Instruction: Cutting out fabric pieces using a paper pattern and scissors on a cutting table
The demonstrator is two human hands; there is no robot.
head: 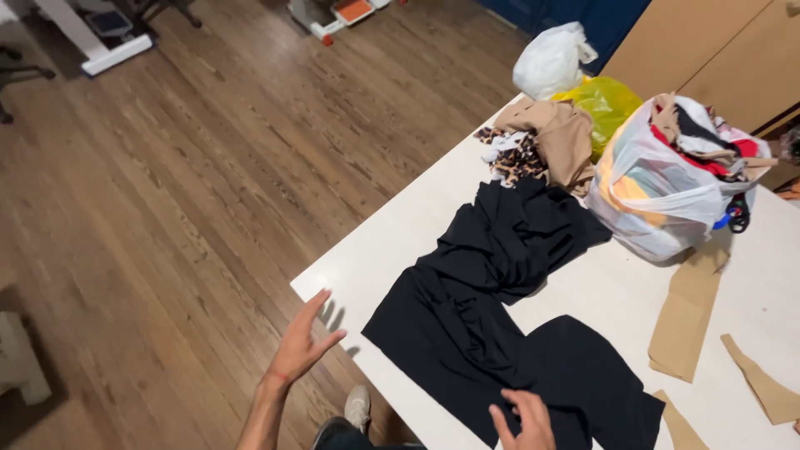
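A black garment (492, 308) lies spread and creased across a white table (400, 242). My left hand (304, 337) hovers open above the table's near left corner, fingers apart, holding nothing, a little left of the black cloth. My right hand (521, 421) rests on the lower part of the black garment at the near edge, fingers spread and flat on the fabric.
At the table's far end sit a tan and leopard-print clothes pile (542, 142), a white plastic bag stuffed with clothes (667, 179), a yellow bag (608, 104) and a white bag (550, 58). Brown paper pieces (687, 317) lie at right. Wooden floor (167, 208) stretches left.
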